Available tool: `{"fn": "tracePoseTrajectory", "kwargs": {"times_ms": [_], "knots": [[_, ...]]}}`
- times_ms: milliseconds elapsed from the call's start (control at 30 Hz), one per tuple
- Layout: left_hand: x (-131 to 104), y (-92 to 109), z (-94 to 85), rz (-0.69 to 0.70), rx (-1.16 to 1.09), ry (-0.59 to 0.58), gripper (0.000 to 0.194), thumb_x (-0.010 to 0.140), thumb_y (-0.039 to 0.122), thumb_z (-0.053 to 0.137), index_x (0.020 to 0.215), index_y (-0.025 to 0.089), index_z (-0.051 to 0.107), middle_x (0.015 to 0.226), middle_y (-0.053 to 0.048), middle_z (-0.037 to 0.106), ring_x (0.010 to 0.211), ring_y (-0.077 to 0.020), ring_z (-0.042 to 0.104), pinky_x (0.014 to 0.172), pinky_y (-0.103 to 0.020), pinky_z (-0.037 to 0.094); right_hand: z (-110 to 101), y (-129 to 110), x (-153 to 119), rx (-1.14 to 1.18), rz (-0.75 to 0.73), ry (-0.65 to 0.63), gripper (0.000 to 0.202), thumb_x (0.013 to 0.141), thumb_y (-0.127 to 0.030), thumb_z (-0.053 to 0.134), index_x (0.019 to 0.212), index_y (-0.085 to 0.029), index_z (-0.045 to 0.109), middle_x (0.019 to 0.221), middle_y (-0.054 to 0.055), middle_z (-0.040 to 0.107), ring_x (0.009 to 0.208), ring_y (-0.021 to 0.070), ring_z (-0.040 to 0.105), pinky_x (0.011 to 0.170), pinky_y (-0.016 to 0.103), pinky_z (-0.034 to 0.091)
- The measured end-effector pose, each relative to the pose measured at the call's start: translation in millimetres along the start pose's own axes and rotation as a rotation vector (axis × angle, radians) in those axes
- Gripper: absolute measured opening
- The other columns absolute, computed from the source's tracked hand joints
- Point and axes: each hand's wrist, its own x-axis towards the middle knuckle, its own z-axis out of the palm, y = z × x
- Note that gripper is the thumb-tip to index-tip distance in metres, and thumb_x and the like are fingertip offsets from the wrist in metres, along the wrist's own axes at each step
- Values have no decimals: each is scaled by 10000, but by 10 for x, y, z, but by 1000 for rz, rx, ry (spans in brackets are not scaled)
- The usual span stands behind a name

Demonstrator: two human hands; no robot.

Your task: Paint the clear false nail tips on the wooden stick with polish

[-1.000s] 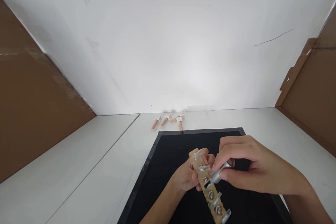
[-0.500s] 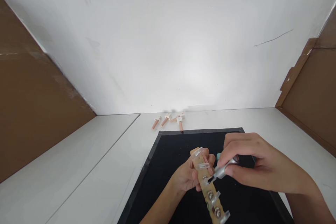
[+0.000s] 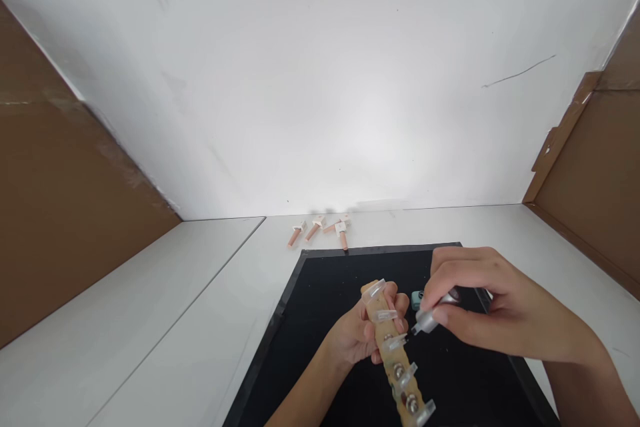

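My left hand (image 3: 353, 335) is closed round a yellowish, wavy-edged strip (image 3: 387, 330) held at a slant. Several clear false nails (image 3: 384, 315) stick out along it, and round metal studs (image 3: 411, 403) show near its lower end. Between the thumb and fingers of my right hand (image 3: 480, 303) is a nail polish brush (image 3: 429, 320) with a silvery cap. Its dark bristles point down-left, close to the tip of the middle clear nail (image 3: 396, 342); whether they touch I cannot tell. A small teal bottle (image 3: 417, 299) stands behind the brush, partly hidden by my right hand.
Under my hands lies a black mat (image 3: 320, 320) with a dark border on a white table (image 3: 200, 320). Beyond its far edge are several small pinkish pegs with white square heads (image 3: 343, 235). A white wall (image 3: 320, 80) and brown side panels (image 3: 65, 180) enclose the table.
My right hand has drawn the brush slightly right and up, from the middle of the clear nail to just off its tip. The left hand and strip have hardly moved.
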Motion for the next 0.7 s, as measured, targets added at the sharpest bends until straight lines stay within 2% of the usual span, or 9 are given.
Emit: {"fn": "tracePoseTrajectory", "kwargs": {"times_ms": [133,300,533,700], "knots": [[29,-21,0,1,4,57,362,524,275,802,771,150,569,722,9,618,398,-47,522,238,-126,239,19,-13,33,4,4,-59,176,809,-63,525,824,-169,665,664,-6,523,563,100,472,518,221,389],[35,-24,10,2,11,59,367,528,288,800,772,160,558,718,19,610,390,-39,511,232,-128,214,16,-34,32,-13,55,-89,181,796,-51,526,802,-173,659,676,-12,517,544,89,456,502,211,377],[-10,-14,-1,42,24,-98,325,598,268,762,836,183,557,780,19,577,491,-39,488,283,-109,307,-30,-8,-17,-122,129,-9,206,765,-17,510,707,-193,601,635,-25,496,561,101,440,485,203,357],[-44,-32,-64,97,89,-120,323,568,255,780,809,198,573,739,27,534,485,-35,438,319,-111,308,-74,20,-66,-90,88,62,130,824,-107,536,762,-198,606,668,-10,553,588,105,499,534,209,418]]}}
